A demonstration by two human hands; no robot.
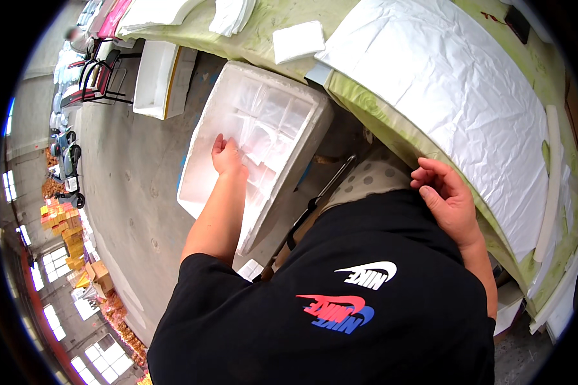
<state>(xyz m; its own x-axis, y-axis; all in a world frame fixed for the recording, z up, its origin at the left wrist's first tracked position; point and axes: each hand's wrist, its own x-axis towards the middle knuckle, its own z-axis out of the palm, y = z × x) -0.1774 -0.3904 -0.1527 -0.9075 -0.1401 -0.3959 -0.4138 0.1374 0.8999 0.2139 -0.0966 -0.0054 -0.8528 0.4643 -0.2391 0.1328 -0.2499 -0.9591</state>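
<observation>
My left hand [229, 156] reaches over a white foam box [202, 144] standing beside the table. Its fingers are curled in together, and whatever they may hold is hidden. Right beside it, flat clear plastic packets [270, 109] lie in rows inside the box. My right hand [448, 200] hovers by the near edge of the table, to the right of my lap. Its fingers are loosely bent with the thumb apart, and nothing shows in them. Close to this hand, a large crinkled white sheet [437, 70] covers much of the green tabletop [366, 106].
A white stack of sheets [298, 42] sits on the table's far part. Another white box [155, 80] stands on the floor near a chair [99, 80]. Scooters [70, 160] and piled cartons [67, 224] line the left side. A long pale roll [548, 186] lies at right.
</observation>
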